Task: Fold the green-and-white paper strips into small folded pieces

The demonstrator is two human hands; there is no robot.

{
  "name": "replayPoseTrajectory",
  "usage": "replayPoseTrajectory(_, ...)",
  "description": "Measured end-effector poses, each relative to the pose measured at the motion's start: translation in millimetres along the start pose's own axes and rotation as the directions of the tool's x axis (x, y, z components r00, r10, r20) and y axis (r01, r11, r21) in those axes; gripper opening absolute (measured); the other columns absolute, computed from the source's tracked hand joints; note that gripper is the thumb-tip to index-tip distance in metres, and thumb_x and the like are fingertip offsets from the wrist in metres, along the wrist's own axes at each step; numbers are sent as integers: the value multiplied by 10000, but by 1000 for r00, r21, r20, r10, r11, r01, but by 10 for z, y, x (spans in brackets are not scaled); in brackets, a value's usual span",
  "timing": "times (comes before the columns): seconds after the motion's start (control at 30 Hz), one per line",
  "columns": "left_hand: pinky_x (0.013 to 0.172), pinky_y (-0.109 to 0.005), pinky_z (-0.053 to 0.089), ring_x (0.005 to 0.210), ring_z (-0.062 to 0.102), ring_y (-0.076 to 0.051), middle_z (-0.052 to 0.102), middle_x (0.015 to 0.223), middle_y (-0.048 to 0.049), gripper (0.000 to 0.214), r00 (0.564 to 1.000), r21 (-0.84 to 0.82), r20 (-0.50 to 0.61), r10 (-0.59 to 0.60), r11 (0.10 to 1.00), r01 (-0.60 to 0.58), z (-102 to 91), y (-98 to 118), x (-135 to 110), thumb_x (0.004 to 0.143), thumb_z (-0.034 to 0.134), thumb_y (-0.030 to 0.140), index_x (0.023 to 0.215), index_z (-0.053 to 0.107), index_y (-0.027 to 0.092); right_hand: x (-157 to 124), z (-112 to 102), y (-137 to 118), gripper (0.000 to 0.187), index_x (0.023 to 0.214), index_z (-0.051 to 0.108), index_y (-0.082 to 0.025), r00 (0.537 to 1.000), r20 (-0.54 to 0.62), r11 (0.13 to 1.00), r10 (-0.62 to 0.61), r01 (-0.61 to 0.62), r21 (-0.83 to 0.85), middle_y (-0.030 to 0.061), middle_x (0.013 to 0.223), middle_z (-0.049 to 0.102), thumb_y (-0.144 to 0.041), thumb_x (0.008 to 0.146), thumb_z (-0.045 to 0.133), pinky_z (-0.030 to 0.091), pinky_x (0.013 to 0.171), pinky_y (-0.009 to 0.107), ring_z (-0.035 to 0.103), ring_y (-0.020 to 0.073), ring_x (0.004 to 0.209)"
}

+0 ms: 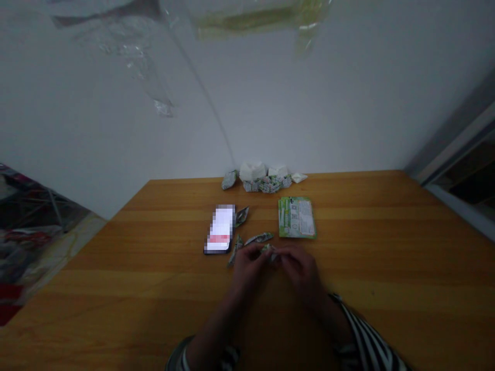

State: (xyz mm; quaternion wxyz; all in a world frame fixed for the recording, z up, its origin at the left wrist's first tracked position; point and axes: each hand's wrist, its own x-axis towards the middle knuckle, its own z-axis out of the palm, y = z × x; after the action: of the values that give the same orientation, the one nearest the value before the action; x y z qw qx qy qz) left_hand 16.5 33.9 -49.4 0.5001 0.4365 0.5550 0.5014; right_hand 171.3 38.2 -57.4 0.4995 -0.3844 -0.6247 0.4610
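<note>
My left hand (pixel 247 268) and my right hand (pixel 299 268) meet over the wooden table (pixel 116 268). Both pinch a small folded piece of green-and-white printed paper (pixel 268 250) between their fingertips. Right beyond the hands lie two folded paper pieces, one long (pixel 258 238) and one narrow (pixel 235 249). Another folded piece (pixel 242 215) rests beside a lit phone (pixel 220 229) to the left. A flat green-and-white printed sheet (pixel 296 217) lies to the right of these.
A heap of folded paper shapes (pixel 263 179) sits at the table's far edge against the white wall. Clear plastic (pixel 154 77) hangs from above. Cluttered objects (pixel 27 232) stand off the table's left side.
</note>
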Motion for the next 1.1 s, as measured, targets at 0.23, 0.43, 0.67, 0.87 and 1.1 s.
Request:
replayPoseTrajectory(0.23,683,-306,515,726,660,-223,740,762,-63,96,979,338,-34,203,924,-180,81,97,-117,748,647,217,756,724,159,32,9,39,180,890,731,-202,995,-69,992,78,-84,-91,67,869,727,-341,778,702,563,762,354,676,221,815)
replayPoseTrajectory(0.43,716,-303,491,768,667,-223,746,861,-66,255,943,438,254,217,843,-312,80,179,-143,901,470,222,956,718,201,64,-58,68,168,914,761,-212,993,-94,993,72,-80,-86,73,924,747,-299,821,653,563,762,355,689,224,846)
replayPoseTrajectory(0.67,781,-321,493,870,668,-233,740,979,-60,239,942,432,243,233,843,-320,101,123,-146,879,525,262,1050,688,230,77,-68,53,189,858,744,-181,984,-125,986,128,-139,-89,82,870,739,-340,793,666,582,712,340,695,233,812)
replayPoseTrajectory(0.87,602,-272,452,685,637,-198,717,805,-42,186,972,461,140,186,857,-231,146,69,-178,877,524,310,948,671,220,77,-49,5,207,833,704,-178,972,-148,982,183,-188,-21,73,854,730,-376,794,661,581,696,319,696,220,774)
replayPoseTrajectory(1.1,741,-278,494,827,646,-183,702,870,-26,143,992,88,-58,112,990,-107,147,100,-109,881,502,293,879,605,193,35,44,-30,244,813,585,-196,923,-174,913,344,-285,291,39,784,672,-435,806,628,588,560,297,659,198,672)
